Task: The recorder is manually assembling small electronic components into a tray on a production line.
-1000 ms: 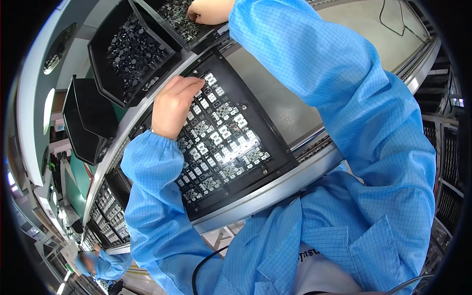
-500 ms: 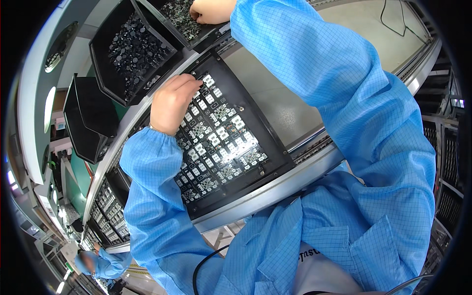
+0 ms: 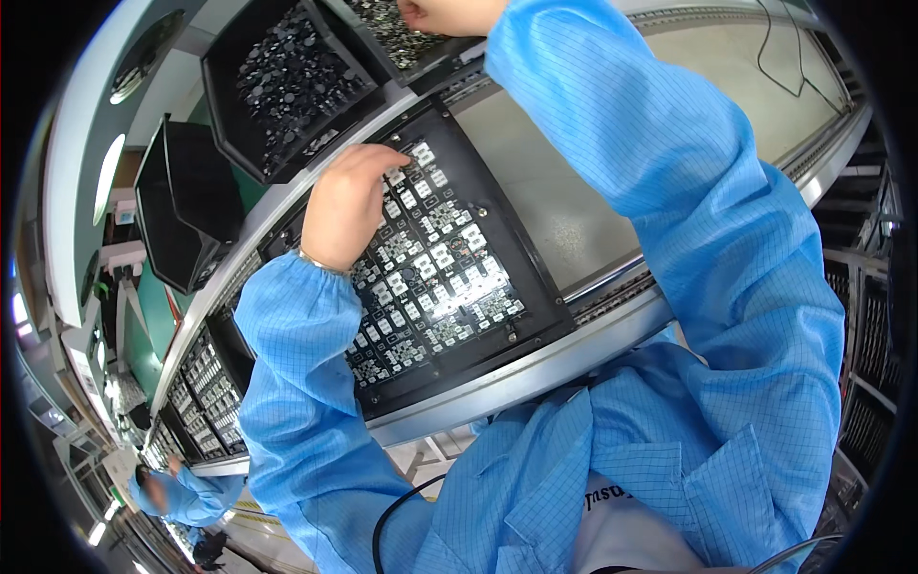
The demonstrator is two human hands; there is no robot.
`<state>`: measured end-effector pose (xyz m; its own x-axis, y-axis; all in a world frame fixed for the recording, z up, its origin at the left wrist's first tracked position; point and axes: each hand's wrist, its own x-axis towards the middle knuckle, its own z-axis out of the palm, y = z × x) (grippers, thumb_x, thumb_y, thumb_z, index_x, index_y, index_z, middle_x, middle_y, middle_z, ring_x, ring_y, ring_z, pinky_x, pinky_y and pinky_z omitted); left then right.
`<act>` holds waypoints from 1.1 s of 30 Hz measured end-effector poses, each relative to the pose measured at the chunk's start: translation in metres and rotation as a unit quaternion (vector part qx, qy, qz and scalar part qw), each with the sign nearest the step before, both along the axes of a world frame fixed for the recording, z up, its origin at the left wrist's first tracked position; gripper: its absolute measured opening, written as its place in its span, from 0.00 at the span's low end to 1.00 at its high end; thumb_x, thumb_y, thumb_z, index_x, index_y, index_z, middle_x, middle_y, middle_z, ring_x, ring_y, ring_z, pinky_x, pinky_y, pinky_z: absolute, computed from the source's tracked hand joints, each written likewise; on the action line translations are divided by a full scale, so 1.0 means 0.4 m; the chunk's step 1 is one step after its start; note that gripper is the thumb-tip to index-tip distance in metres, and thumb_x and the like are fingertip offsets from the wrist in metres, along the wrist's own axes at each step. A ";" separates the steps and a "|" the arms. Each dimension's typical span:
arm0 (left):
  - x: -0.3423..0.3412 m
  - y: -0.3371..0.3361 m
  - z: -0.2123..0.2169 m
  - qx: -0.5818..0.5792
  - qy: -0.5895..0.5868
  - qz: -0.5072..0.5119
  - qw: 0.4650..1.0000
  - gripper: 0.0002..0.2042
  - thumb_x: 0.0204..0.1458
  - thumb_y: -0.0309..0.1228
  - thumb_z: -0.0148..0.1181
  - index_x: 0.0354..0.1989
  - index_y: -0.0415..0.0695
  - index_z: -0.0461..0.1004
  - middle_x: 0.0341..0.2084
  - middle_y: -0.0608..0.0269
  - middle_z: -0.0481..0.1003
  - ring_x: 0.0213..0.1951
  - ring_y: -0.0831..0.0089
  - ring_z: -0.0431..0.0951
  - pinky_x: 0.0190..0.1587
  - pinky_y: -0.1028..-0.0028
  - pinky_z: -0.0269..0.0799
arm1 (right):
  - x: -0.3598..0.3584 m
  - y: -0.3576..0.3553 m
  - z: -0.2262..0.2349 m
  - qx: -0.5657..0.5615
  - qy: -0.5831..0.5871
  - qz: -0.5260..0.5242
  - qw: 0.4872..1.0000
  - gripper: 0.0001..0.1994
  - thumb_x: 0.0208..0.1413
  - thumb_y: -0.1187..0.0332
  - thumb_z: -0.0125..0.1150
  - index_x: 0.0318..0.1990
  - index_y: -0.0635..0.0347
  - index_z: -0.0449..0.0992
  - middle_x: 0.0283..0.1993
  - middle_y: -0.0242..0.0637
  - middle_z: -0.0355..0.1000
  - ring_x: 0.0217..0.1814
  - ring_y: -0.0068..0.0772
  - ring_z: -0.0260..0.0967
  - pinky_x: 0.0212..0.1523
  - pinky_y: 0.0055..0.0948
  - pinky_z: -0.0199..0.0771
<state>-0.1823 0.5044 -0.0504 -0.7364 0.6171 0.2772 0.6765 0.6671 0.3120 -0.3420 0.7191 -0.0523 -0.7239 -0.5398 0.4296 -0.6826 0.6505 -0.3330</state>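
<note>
Circuit-board panel [image 3: 421,263] lies in a black frame [image 3: 526,268] beneath the left hand [image 3: 346,206], bent fingers at the panel's far end; cannot tell whether they grasp anything. Farther out and to the right of that hand, the right hand [image 3: 457,13] curls its fingers over small silvery parts [image 3: 384,31], hold likewise unclear. Beyond the left hand, up-left, a black bin [image 3: 224,110] contains dark round pieces [image 3: 292,86].
</note>
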 end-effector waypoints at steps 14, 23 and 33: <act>-0.199 -0.115 0.077 -0.249 0.099 0.179 0.947 0.09 0.48 0.30 0.58 0.37 0.44 0.78 0.36 0.57 0.77 0.42 0.59 0.74 0.45 0.65 0.70 | 0.257 0.047 0.087 -0.333 -0.215 0.170 0.902 0.04 0.52 0.73 0.60 0.33 0.63 0.75 0.28 0.34 0.75 0.29 0.24 0.72 0.32 0.21 0.72; -0.165 -0.023 0.123 -0.099 0.151 0.240 0.954 0.05 0.42 0.27 0.62 0.25 0.40 0.73 0.22 0.51 0.75 0.30 0.55 0.77 0.34 0.62 0.71 | 0.417 0.031 -0.069 -0.115 -0.133 0.273 0.946 0.05 0.46 0.77 0.61 0.32 0.59 0.76 0.34 0.34 0.71 0.40 0.37 0.65 0.41 0.30 0.67; 0.001 -0.004 0.151 0.274 -0.117 0.160 0.941 0.08 0.52 0.25 0.56 0.40 0.41 0.74 0.35 0.63 0.77 0.36 0.71 0.76 0.40 0.75 0.70 | 0.461 0.029 -0.109 -0.081 -0.149 0.203 0.964 0.05 0.40 0.72 0.64 0.25 0.57 0.72 0.37 0.32 0.66 0.42 0.38 0.59 0.49 0.33 0.59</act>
